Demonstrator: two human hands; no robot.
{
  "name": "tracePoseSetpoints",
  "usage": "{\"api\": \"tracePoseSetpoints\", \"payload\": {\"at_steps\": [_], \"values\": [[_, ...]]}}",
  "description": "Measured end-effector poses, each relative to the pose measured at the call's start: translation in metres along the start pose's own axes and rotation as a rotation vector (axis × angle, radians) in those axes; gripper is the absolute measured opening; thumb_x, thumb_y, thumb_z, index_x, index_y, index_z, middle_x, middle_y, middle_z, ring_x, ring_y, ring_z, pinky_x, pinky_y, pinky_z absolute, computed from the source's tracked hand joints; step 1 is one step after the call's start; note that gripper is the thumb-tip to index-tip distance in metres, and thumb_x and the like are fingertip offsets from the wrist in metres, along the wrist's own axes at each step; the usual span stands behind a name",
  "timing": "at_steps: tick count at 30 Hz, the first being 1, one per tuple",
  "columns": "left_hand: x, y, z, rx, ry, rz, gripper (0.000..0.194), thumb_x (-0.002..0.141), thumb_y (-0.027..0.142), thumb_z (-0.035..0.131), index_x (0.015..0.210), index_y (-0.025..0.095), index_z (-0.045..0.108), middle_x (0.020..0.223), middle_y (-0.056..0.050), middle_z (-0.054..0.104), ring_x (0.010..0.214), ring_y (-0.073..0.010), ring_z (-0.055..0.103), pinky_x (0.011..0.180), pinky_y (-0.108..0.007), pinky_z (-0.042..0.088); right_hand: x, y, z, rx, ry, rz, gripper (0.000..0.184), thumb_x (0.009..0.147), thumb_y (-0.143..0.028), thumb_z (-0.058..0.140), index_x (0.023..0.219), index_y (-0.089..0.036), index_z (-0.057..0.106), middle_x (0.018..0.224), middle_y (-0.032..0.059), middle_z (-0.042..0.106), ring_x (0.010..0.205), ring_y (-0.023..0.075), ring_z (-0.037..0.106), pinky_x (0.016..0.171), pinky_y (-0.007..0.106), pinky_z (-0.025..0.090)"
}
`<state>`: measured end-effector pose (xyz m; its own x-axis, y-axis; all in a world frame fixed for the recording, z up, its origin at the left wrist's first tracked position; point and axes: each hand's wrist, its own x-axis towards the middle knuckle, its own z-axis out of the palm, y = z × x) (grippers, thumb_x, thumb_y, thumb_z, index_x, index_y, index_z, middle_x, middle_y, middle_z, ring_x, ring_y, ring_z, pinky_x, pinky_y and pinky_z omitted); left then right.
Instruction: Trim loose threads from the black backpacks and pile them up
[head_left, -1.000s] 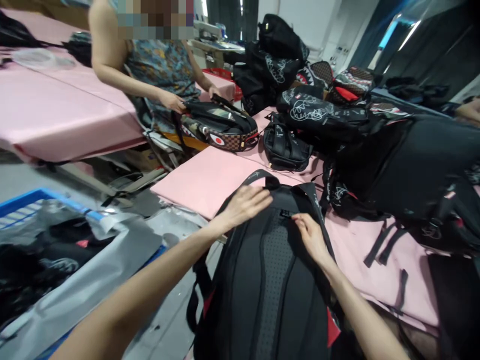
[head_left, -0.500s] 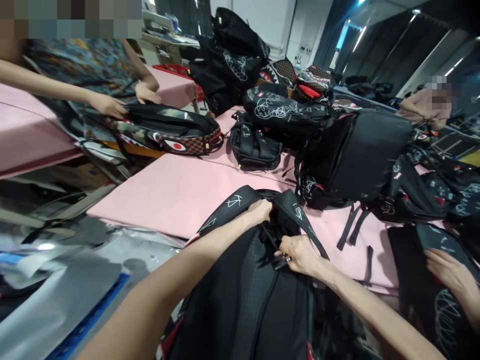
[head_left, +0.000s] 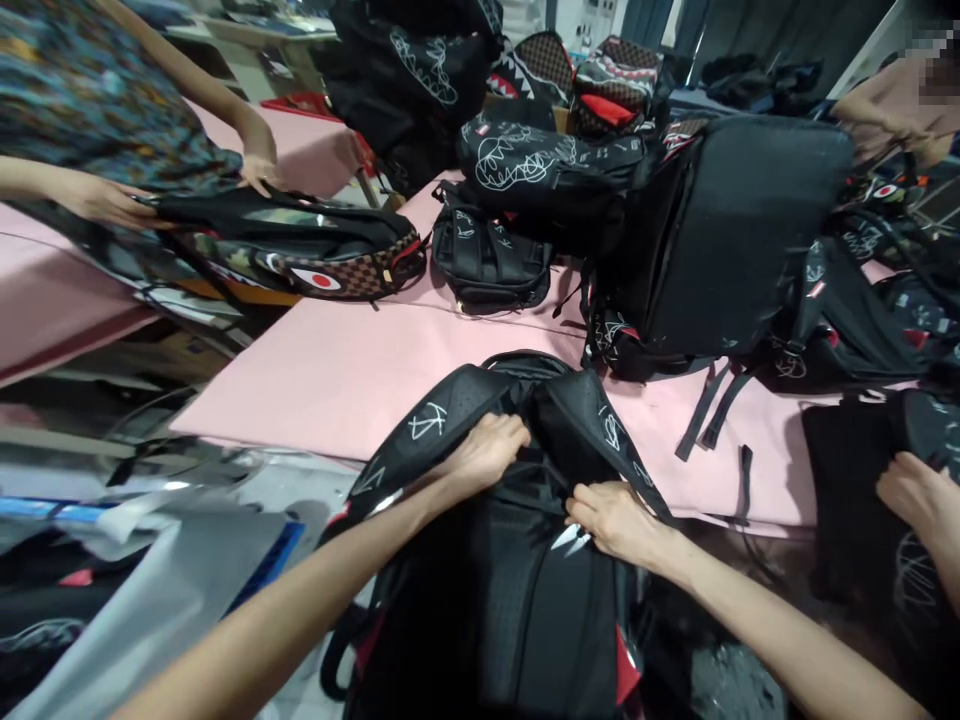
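A black backpack (head_left: 502,590) with white scribble print on its shoulder straps stands before me, back panel facing me and straps thrown over the far side. Near the strap roots, my left hand (head_left: 491,447) is closed on the backpack's upper part; its fingertips are partly hidden. My right hand (head_left: 619,517) is closed around small thread snips (head_left: 571,540), whose pointed blades stick out toward the lower left, slightly apart. Its fingers rest against the base of the right shoulder strap (head_left: 607,435).
Several black scribbled bags crowd the pink table (head_left: 315,370), including a large upright black bag (head_left: 750,235). At left a person handles a checkered backpack (head_left: 330,265). Another person's hand (head_left: 919,495) touches a black bag at right. Grey plastic sheeting (head_left: 172,570) lies lower left.
The view has tilted downward and shifted. The snips' blades now show clearly below my right hand. Both hands stay on the backpack's top, and the straps are spread a little wider.
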<state>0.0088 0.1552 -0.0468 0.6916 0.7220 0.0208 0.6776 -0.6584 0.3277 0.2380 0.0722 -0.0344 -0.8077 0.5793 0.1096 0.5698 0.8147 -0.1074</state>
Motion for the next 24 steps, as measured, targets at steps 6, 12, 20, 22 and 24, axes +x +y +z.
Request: {"api": "tracePoseSetpoints", "payload": {"at_steps": [6,12,20,22,24], "values": [[0.010,0.007,0.019,0.196,-0.122,0.200,0.028,0.075,0.018,0.062,0.100,0.022,0.052,0.093,-0.001,0.055,0.080,-0.0161,0.054,0.071,-0.028,0.036,-0.001,0.011,0.019,-0.005,-0.118,0.044,0.018,0.089,-0.017,0.042,0.075,-0.017,0.053,0.076,0.0010,0.052,0.061,0.0115,0.049,0.058,0.026,0.034],[0.042,0.010,0.013,0.190,-0.165,0.449,0.020,0.074,0.019,0.063,0.093,0.020,0.056,0.089,-0.003,0.057,0.074,-0.0161,0.055,0.062,-0.026,0.036,0.007,0.022,0.013,0.032,-0.155,0.010,0.024,0.091,-0.022,0.041,0.072,-0.016,0.053,0.074,0.0009,0.052,0.059,0.0108,0.048,0.052,0.027,0.029],[0.036,0.009,0.016,-0.030,-0.182,0.101,0.017,0.081,0.017,0.048,0.074,0.021,0.063,0.082,0.000,0.064,0.073,-0.0123,0.059,0.062,-0.022,0.036,0.012,0.037,0.012,0.121,-0.145,0.099,0.018,0.088,-0.019,0.044,0.077,-0.017,0.058,0.077,0.0013,0.055,0.059,0.0102,0.050,0.052,0.024,0.030],[0.032,0.007,0.015,-0.085,-0.155,-0.084,0.019,0.082,0.020,0.046,0.078,0.023,0.064,0.083,0.000,0.066,0.076,-0.0135,0.061,0.063,-0.022,0.037,0.017,0.045,0.005,0.173,-0.116,0.154,0.015,0.087,-0.024,0.047,0.094,-0.018,0.059,0.082,0.0016,0.057,0.064,0.0114,0.054,0.055,0.023,0.034],[0.029,0.008,0.015,-0.079,-0.136,-0.199,0.021,0.081,0.016,0.043,0.079,0.021,0.064,0.079,-0.003,0.068,0.076,-0.0167,0.063,0.062,-0.023,0.038,0.025,0.053,-0.005,0.206,-0.065,0.231,0.034,0.085,-0.035,0.052,0.114,-0.018,0.051,0.092,0.0042,0.059,0.076,0.0152,0.058,0.062,0.024,0.038]]}}
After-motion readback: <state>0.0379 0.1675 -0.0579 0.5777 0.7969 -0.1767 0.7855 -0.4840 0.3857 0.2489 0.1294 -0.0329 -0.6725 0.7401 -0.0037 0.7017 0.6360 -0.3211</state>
